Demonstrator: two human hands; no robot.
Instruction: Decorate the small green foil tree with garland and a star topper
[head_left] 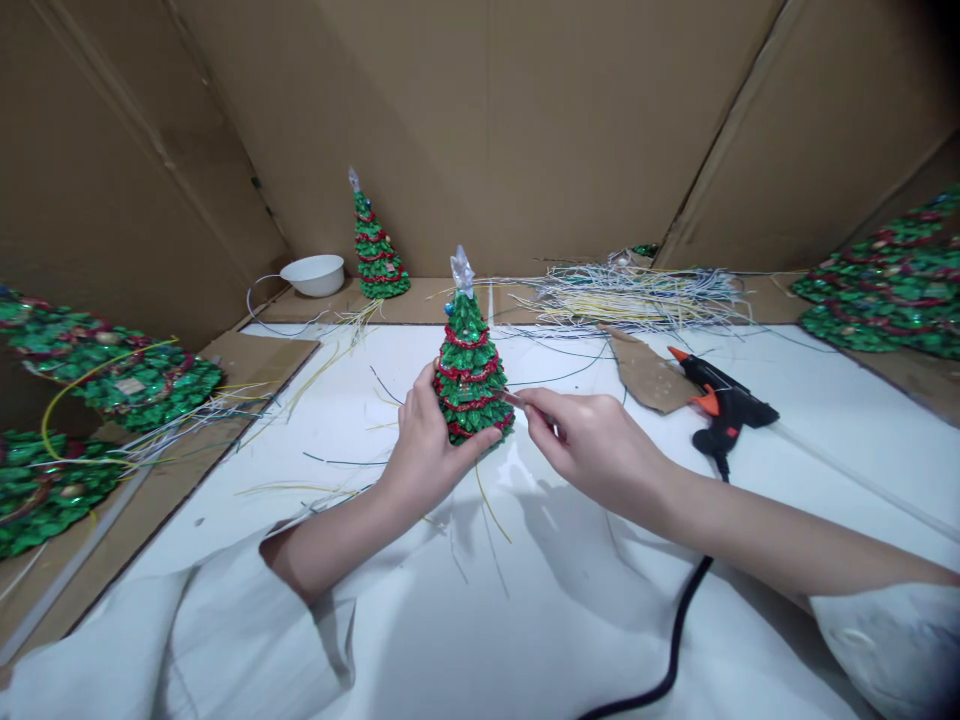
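A small green Christmas tree figurine with red garlands and a clear star on top stands upright on the white tabletop. My left hand is wrapped around its left side and base, the thumb across the front. With a pinch, my right hand holds a thin slender tool, whose tip meets the right side of the tree. What kind of tool it is cannot be made out, as the fingers cover most of it. Thin wires come out below the tree onto the table.
At right lies a black glue gun with an orange nozzle and black cord, near a torn cardboard piece. Behind are a wire bundle, a white bowl and another tree. More trees line both sides. Cardboard walls enclose the table.
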